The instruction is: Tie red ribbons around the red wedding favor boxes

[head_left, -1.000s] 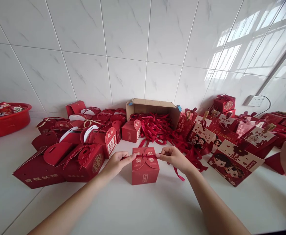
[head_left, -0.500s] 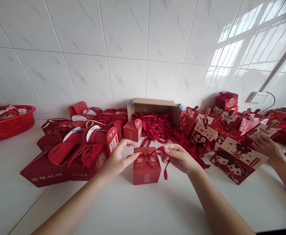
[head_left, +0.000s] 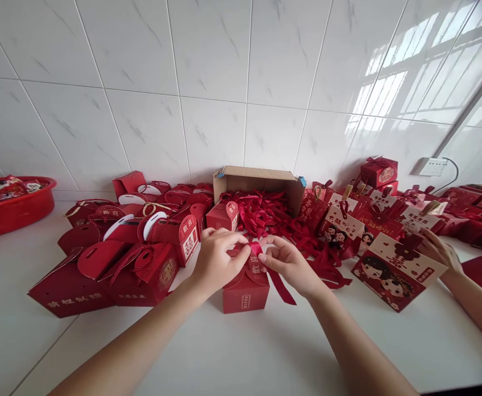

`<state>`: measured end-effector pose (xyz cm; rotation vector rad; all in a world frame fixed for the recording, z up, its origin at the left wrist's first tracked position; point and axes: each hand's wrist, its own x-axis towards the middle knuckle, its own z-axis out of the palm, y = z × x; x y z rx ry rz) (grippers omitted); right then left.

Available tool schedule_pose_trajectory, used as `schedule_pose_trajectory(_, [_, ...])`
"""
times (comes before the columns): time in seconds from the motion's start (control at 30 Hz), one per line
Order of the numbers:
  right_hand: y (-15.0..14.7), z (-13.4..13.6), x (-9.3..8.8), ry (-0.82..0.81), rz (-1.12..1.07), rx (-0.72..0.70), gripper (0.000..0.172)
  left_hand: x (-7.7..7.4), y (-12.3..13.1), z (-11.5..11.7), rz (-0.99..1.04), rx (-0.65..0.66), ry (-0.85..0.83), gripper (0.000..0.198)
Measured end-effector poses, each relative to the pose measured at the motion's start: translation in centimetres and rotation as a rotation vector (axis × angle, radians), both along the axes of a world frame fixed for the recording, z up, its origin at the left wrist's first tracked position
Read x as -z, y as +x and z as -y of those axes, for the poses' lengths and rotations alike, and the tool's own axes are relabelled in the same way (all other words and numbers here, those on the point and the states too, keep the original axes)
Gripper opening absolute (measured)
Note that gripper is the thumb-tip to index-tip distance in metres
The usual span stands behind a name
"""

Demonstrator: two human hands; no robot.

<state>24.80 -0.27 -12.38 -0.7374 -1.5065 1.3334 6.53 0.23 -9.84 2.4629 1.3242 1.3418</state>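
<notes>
A small red gift box (head_left: pixel 245 293) with gold characters stands on the white counter in front of me. A red ribbon (head_left: pixel 280 284) lies across its top and trails down its right side. My left hand (head_left: pixel 217 260) and my right hand (head_left: pixel 286 262) meet above the box lid, each pinching the ribbon, with the fingers closed on it.
An open cardboard carton (head_left: pixel 258 181) full of red ribbons stands against the tiled wall. Folded red boxes (head_left: pixel 142 242) pile up at the left, decorated boxes (head_left: pixel 393 269) at the right. A red basin (head_left: pixel 14 206) sits far left. Another person's hand (head_left: pixel 438 250) reaches in from the right.
My hands have come together over the box lid, folding the ribbon into a loop where it was stretched out flat before. The other person's hand has come in at the right.
</notes>
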Motion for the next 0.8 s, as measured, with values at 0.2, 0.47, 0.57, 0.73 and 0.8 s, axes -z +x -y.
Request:
schedule_pose_trajectory(0.2, [-1.4, -0.4, 0.7, 0.204, 0.271, 0.134, 0.027, 0.0, -0.6, 0.5, -0.020, -0.023, 0.003, 0.011])
schedule_pose_trajectory(0.47, [-2.2, 0.1, 1.3, 0.278, 0.276, 0.224, 0.026, 1.3, -4.5, 0.1, 0.202, 0.043, -0.563, 0.018])
schedule_pose_trajectory(0.57, [-2.2, 0.3, 1.3, 0.202, 0.262, 0.168, 0.026, 2.6, -5.2, -0.2, 0.166, 0.051, -0.685, 0.033])
schedule_pose_trajectory(0.73, [-2.3, 0.8, 0.7, 0.102, 0.242, 0.109, 0.026, 2.9, -5.5, -0.1, 0.147, 0.122, -0.807, 0.039])
schedule_pose_trajectory(0.8, [-2.5, 1.0, 0.3, 0.088, 0.244, 0.144, 0.023, 2.3, -5.7, -0.1, 0.155, 0.124, -0.791, 0.033])
